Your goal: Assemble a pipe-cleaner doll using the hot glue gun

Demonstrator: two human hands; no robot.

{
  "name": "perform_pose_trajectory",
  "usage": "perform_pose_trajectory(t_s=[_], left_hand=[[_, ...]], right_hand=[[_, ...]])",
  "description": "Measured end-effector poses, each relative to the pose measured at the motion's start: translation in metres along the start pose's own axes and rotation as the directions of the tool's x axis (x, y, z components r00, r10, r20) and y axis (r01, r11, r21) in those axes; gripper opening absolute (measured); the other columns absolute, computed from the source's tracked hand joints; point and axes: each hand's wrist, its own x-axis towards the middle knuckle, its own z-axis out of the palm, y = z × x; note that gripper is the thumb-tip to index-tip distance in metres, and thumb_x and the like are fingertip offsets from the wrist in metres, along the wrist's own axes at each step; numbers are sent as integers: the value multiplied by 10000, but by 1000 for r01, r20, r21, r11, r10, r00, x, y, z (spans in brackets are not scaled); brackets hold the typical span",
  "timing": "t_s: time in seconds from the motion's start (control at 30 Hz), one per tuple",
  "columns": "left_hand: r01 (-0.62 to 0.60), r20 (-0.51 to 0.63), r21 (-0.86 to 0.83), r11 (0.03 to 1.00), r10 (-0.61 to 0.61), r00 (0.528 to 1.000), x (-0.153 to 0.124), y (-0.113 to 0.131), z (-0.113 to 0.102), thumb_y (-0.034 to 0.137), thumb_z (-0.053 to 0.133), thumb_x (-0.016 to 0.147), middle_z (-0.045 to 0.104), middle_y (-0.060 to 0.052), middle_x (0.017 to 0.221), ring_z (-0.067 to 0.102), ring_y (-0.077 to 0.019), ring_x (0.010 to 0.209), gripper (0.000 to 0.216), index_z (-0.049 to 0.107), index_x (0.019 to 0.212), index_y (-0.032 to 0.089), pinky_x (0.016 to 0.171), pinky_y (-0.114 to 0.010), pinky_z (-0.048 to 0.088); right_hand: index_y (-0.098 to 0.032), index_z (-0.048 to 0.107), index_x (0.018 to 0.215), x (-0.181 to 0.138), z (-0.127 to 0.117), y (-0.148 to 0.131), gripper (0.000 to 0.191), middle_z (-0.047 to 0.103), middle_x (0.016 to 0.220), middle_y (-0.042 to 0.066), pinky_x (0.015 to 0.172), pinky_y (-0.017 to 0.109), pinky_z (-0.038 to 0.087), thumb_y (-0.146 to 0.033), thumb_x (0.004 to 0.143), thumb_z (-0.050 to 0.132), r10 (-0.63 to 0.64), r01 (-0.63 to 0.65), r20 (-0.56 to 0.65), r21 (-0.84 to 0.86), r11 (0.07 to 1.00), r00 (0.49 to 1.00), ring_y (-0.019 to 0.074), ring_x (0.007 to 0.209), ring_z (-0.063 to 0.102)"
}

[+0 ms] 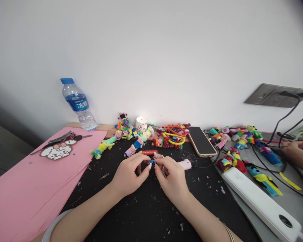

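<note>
My left hand (131, 173) and my right hand (171, 176) meet over the black work surface (141, 215). Thumb and forefinger of each hand pinch a small blue fuzzy piece (152, 161), which looks like pipe cleaner. Just behind the fingertips lies a red box (148, 152). A pink object (185, 164) with a black cord sits partly hidden by my right hand. Scissors (175, 133) with orange and yellow handles rest on colourful fuzzy pieces (164, 142) farther back. Left of these are a pastel fuzzy strip (139, 143) and a yellow-green one (103, 148).
A phone (202, 141) lies at the back right, beside heaped fuzzy figures (232, 136) and black cables. A white power strip (261, 203) runs along the right. Another person's hand (296, 151) is there. A water bottle (79, 106) and keys (70, 136) occupy pink sheets (37, 188) at left.
</note>
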Motion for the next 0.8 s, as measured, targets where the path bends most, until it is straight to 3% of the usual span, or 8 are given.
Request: perform_pose_trajectory(t_s=[0.3,0.5,0.63,0.8], left_hand=[[-5,-6,-9,1000,5,1000,-1,1,1,208,507,812,617,-21,853,491,-80,524,158,566,956,188,557,-236,429],[25,4,-31,999,-25,1000,-2,3,3,253,533,808,611,-25,916,507,-79,530,199,554,999,204,561,-237,447],[83,-51,-35,996,-85,995,1,0,1,272,489,845,624,-26,907,521,-84,534,192,560,1009,202,565,-236,452],[68,-23,-44,997,-70,997,2,0,1,248,461,862,617,-18,855,524,-88,550,148,576,937,193,549,-227,434]], right_hand=[[-163,623,819,-1,-1,-1,139,589,710,31,537,235,419,-112,794,496,-3,3,-7,-27,1000,1000,133,600,526],[-163,624,782,6,-8,11,125,551,638,3,515,227,396,-140,817,506,34,-38,-82,-55,998,996,111,538,486],[-168,646,857,6,-7,11,151,562,667,10,515,227,399,-139,821,502,31,-32,-33,-24,999,999,112,545,486],[-164,641,909,3,-3,9,178,587,730,30,527,233,416,-129,816,494,-9,9,0,28,1000,1000,118,571,503]])
